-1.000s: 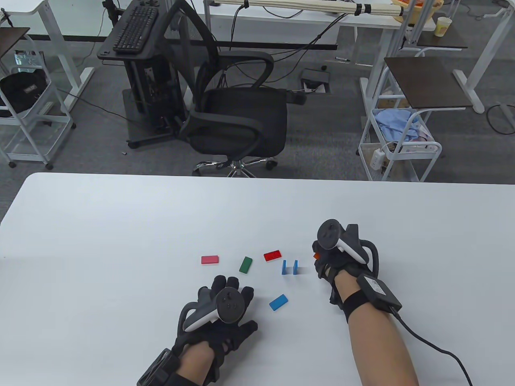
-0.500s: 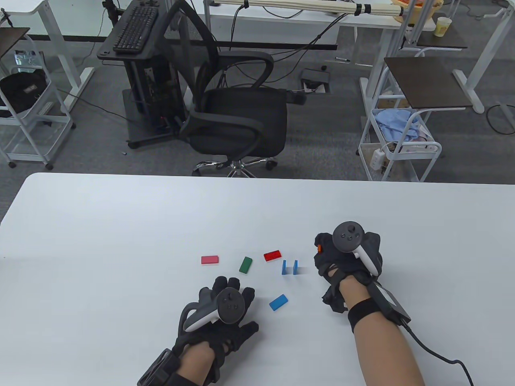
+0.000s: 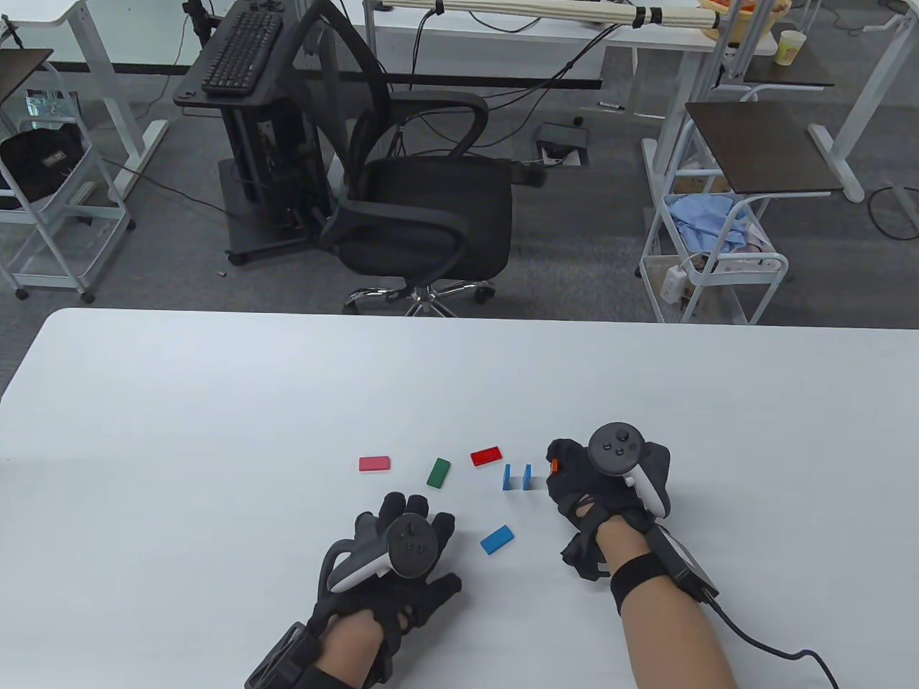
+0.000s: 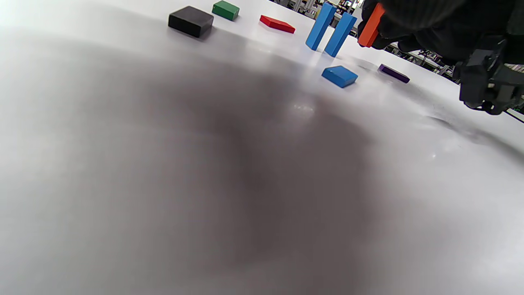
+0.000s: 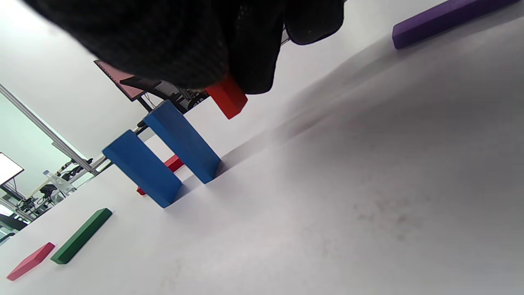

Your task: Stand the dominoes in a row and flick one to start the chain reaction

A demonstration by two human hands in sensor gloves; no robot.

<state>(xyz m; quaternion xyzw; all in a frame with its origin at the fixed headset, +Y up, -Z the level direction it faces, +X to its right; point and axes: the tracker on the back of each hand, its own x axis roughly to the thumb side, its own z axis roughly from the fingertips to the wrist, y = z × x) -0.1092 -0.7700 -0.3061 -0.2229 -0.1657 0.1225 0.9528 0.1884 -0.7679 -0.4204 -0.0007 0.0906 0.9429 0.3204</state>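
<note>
Two blue dominoes [image 3: 507,477] [image 3: 528,476] stand upright side by side near the table's middle. My right hand [image 3: 566,474] hovers just right of them and pinches an orange domino [image 3: 554,466], which hangs above the table in the right wrist view [image 5: 227,98]. My left hand [image 3: 406,520] lies flat on the table with spread fingers, holding nothing. Lying flat are a pink domino [image 3: 375,463], a green one [image 3: 439,472], a red one [image 3: 486,456] and a blue one [image 3: 497,539]. A purple domino [image 4: 393,73] lies under my right hand, hidden in the table view.
The white table [image 3: 215,402] stretches wide to the left and far side. A black office chair [image 3: 423,215] stands beyond its far edge. A cable [image 3: 761,649] trails from my right wrist over the near right of the table.
My right hand has moved left and closer to the standing blue dominoes, carrying the orange domino. The left hand and the other dominoes have stayed put.
</note>
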